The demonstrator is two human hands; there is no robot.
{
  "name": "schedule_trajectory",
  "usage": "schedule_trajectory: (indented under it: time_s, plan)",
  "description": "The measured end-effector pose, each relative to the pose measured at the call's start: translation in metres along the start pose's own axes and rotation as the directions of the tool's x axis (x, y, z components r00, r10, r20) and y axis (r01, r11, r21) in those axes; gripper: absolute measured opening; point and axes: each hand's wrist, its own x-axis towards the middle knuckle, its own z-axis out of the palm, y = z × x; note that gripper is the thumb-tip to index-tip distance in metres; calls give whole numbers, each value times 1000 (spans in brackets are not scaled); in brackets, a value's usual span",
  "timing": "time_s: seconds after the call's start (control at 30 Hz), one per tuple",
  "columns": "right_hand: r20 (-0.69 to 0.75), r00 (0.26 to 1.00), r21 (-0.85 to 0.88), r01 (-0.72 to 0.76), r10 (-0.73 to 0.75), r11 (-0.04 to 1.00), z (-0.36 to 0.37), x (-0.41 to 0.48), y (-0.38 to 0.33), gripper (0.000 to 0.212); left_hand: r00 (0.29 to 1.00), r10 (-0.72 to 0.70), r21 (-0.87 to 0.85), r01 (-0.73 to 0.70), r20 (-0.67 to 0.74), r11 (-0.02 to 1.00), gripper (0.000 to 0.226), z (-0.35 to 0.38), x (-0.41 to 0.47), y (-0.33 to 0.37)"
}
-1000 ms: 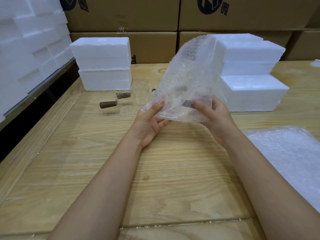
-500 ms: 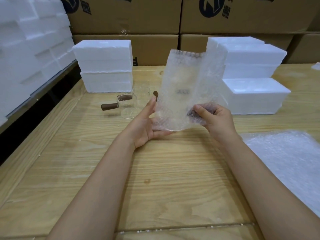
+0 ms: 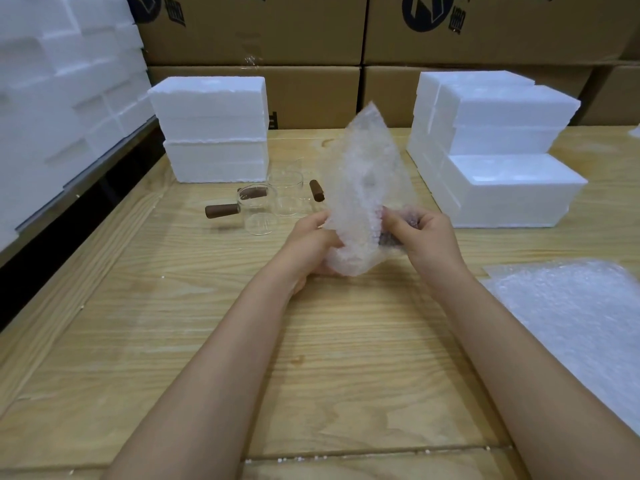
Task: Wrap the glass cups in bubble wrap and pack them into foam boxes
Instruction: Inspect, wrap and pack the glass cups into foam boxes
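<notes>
Two hands (image 3: 310,244) (image 3: 427,237), one bubble wrap (image 3: 360,181), two cups (image 3: 259,216) (image 3: 290,194)

Both hands (image 3: 311,244) (image 3: 420,233) grip bubble wrap (image 3: 360,188) over table (image 3: 329,358)

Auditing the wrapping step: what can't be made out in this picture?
All head view.
1. What the bubble wrap holds: the wrap hides it; only a dark patch shows by the right hand.
2. Left hand: fingers partly behind the wrap.
3. Far cup: partly behind the near cup, outline faint.
4. Foam boxes: insides not visible.
5. Wrap sheets: cut off by the right edge.
</notes>
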Motion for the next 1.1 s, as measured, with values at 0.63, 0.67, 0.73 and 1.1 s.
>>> schedule_trajectory:
  time_s: [0.63,0.67,0.73,1.1]
  plan:
    - [52,998,-667,64,-39,742,8,-8,-5,7,885,466,-97,-462,19,881,27,19,-5,-13]
    - [43,998,-694,55,-36,717,10,-8,-5,5,892,452,-97,-448,23,889,30,20,-5,-12]
    - [36,998,-749,63,-55,659,13,-9,-4,12,899,438,-36,-437,17,899,37,21,-5,-13]
    - [146,979,-534,197,-139,823,13,-14,-7,37,905,399,101,-387,-149,916,45,22,0,-18]
